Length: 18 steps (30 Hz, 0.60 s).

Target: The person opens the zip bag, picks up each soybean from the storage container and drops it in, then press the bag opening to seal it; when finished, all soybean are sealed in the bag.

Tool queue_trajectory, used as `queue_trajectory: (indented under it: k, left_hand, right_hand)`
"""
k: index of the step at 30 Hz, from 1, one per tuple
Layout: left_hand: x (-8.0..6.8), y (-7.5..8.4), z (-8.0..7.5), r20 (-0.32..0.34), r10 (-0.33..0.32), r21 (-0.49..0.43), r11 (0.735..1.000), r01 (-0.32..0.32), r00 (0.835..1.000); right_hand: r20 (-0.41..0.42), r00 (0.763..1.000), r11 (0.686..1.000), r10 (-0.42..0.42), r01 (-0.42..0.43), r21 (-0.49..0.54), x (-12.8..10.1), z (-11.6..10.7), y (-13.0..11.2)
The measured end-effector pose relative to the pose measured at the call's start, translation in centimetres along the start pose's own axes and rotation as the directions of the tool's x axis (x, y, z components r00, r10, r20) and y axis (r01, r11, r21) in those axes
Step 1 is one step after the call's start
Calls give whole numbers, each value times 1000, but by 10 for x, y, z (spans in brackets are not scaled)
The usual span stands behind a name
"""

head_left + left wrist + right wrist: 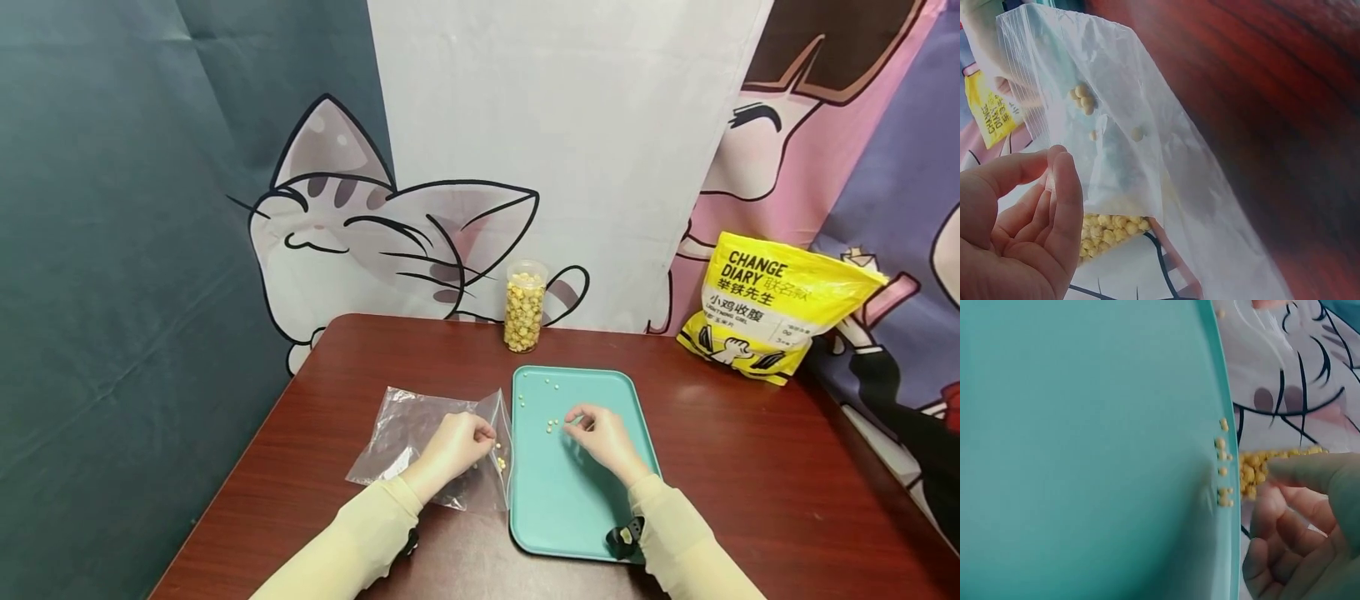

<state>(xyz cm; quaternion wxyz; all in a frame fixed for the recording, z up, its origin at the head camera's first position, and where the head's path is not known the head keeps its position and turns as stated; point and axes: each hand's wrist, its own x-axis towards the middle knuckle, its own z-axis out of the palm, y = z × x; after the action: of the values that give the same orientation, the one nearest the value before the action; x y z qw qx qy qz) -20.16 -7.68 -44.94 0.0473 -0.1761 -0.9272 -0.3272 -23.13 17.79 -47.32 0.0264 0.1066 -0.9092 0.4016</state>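
My left hand [459,443] pinches the opening edge of a clear zip bag [408,423] lying left of the tray; thumb and index finger meet at its edge in the left wrist view. Several small pale yellow beans [1084,100] show through the plastic near the opening. Over the turquoise tray [570,517] hovers my right hand [603,437], its bent thumb and index finger slightly apart beside a small cluster of beans [552,427]. No bean shows between those fingertips [1277,470] in the right wrist view. More beans [551,383] lie scattered at the tray's far end.
A clear jar of popcorn [523,310] stands behind the tray near the table's back edge. At the back right leans a yellow snack bag [772,308]. A cloth printed with cartoon cats [345,242] hangs behind the brown table [720,450].
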Motion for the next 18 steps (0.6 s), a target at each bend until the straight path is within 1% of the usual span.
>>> queue_trajectory:
  k: [6, 10, 14, 18]
  left_hand:
    - [-1, -1, 1, -11, 0, 1, 1000, 0, 1000]
    - [-1, -1, 1, -10, -1, 4, 1000, 1, 1000]
    - [-1, -1, 2, -10, 0, 4, 1000, 0, 1000]
    - [-1, -1, 2, -10, -1, 7, 1000, 1, 1000]
  right_hand:
    - [-22, 997, 996, 73, -74, -51, 3, -8, 9]
    - [-25, 993, 989, 112, -114, -98, 5, -8, 12]
    - [5, 993, 984, 121, -120, -129, 7, -4, 14]
    - [27, 993, 983, 114, -108, -146, 9, 0, 14]
